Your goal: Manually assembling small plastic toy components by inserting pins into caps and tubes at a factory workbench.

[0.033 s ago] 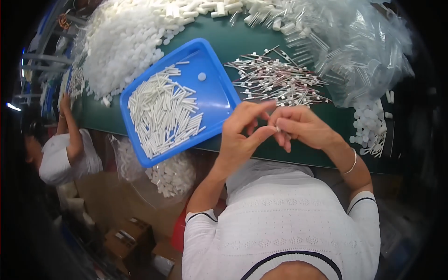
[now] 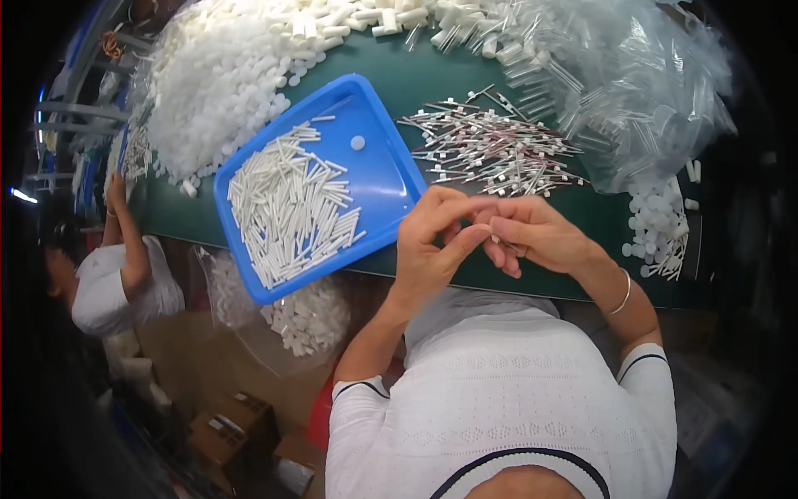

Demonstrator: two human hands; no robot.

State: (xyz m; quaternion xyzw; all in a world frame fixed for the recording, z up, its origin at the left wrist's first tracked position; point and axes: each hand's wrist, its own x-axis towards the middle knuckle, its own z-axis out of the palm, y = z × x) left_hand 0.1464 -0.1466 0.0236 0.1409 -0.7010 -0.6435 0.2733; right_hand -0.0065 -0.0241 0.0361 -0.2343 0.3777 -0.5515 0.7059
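Observation:
My left hand [image 2: 434,241] and my right hand [image 2: 539,234] meet at the fingertips above the near edge of the green table [image 2: 366,51]. A small white piece [image 2: 496,239] shows between the fingers of my right hand, which is closed round it; most of it is hidden. My left thumb and forefinger are bent in against the right fingertips, and what they pinch cannot be made out. Just beyond both hands lies a loose pile of thin sticks [image 2: 499,145] with small white pieces and dark red parts on them.
Left of my hands, a blue tray [image 2: 391,200] holds short white tubes [image 2: 287,208] and a white disc [image 2: 357,143]. White discs [image 2: 216,116] are heaped at the far left, clear plastic bags [image 2: 640,91] at the far right. Another person [image 2: 125,279] works at the left.
My left forefinger has come down and in to meet my right fingertips, closing the gap between the hands. The white piece sits slightly lower among my right fingers.

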